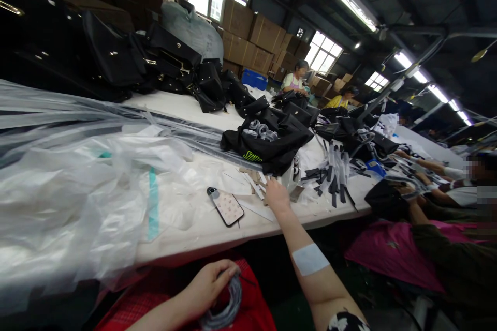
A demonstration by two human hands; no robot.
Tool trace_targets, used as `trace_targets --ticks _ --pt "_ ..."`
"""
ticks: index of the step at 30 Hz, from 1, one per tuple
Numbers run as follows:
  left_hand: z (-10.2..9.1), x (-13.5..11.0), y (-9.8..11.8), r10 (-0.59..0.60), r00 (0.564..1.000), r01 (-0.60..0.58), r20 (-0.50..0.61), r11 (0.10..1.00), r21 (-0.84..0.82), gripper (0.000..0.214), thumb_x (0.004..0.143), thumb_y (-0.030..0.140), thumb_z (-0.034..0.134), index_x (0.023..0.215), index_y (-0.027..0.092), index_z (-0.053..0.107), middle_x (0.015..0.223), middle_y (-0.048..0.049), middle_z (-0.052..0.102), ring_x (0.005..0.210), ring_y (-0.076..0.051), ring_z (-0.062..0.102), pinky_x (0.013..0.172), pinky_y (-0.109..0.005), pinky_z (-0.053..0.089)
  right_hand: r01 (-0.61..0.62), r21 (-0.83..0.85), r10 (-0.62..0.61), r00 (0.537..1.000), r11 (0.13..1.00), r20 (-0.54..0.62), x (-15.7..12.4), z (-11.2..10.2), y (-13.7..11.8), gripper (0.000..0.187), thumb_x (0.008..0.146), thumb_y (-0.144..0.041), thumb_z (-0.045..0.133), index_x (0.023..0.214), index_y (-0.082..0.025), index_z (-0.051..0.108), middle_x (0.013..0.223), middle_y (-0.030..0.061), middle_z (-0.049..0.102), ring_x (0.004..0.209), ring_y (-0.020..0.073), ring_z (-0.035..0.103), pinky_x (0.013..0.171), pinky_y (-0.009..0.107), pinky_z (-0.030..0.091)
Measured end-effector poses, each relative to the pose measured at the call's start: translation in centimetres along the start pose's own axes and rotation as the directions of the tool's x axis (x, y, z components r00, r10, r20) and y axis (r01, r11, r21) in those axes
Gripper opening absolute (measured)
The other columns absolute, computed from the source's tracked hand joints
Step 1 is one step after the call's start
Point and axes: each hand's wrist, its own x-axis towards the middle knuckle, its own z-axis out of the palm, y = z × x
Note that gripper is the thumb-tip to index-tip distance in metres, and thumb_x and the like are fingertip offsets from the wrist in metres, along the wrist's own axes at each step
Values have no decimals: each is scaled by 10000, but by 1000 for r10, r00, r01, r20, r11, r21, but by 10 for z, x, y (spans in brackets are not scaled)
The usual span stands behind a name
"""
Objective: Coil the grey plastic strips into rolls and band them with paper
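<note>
My left hand [217, 282], low in front of my red-clothed lap, is closed round a grey coiled strap [233, 302] that looks wrapped in clear film. On the white table my right hand [277, 196] reaches forward, its fingers curled down among pale paper strips [254, 186]. What those fingertips hold, if anything, is hidden. A phone in a patterned case [227, 207] lies left of that hand. Just beyond it sits a black bag with green lettering [267, 145], with several grey coils [261, 130] on top.
Crumpled clear plastic [77, 207] covers the table's left side. Black handbags [171, 57] are piled along the back. Dark wrapped straps [336, 173] lie to the right. A co-worker's arms [423, 207] work at far right; other people sit farther back near stacked cartons [266, 31].
</note>
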Motion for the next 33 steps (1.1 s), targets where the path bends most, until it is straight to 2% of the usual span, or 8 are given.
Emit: trace_targets --ticks 4,8,11,13,18,25,29,33 --pt "0 0 3 -4 1000 4 21 1000 3 466 852 593 433 837 170 627 747 -4 592 736 -172 526 722 -256 443 4 68 0 998 998 -65 -23 -3 16 212 928 -268 491 897 -185 684 923 80 672 872 206 587 774 296 421" --pt "1 0 3 -23 999 23 40 1000 -17 475 844 606 437 844 170 625 712 8 570 672 -154 498 676 -247 437 190 100 -166 964 977 -209 -54 13 29 193 916 -251 533 874 -211 717 913 66 677 911 200 549 818 286 408" --pt "2 1 -2 -32 999 32 36 999 -20 476 853 598 433 867 166 631 714 9 576 655 -150 500 660 -242 438 295 106 -274 945 949 -180 -70 29 32 158 901 -254 559 908 -225 714 939 53 668 914 188 542 826 275 415" --pt "2 2 -5 -16 999 16 38 1000 -4 468 865 584 427 884 167 639 758 -1 608 694 -159 526 688 -243 443 284 135 -261 950 949 -171 -73 35 31 157 897 -289 566 912 -216 704 950 57 657 929 192 540 842 280 421" --pt "3 4 -3 5 999 -6 41 1000 29 444 880 552 421 898 171 648 828 -16 648 786 -178 566 786 -255 446 173 186 -139 973 967 -187 -51 30 9 198 899 -251 521 1031 -190 656 963 78 629 956 203 536 861 296 425" --pt "3 2 6 -36 999 35 24 999 16 455 864 562 426 890 162 640 767 -11 616 709 -165 539 700 -247 454 309 50 -300 945 950 -128 -5 22 -37 389 843 -129 525 1215 -222 586 1109 115 578 1002 236 502 851 345 415" --pt "1 0 4 -11 1000 11 19 1000 25 451 870 563 423 875 169 642 768 -6 617 720 -163 539 725 -250 455 386 64 -379 920 920 -97 8 26 -39 253 924 -209 475 1096 -237 659 1187 92 582 1034 219 514 887 326 407" --pt "0 0 4 -21 1000 21 17 1000 15 468 872 571 416 909 168 652 802 -16 636 737 -170 549 730 -257 457 328 110 -308 937 938 -163 8 21 -29 330 971 -199 367 1204 -200 600 1212 94 592 1099 197 509 947 290 384"
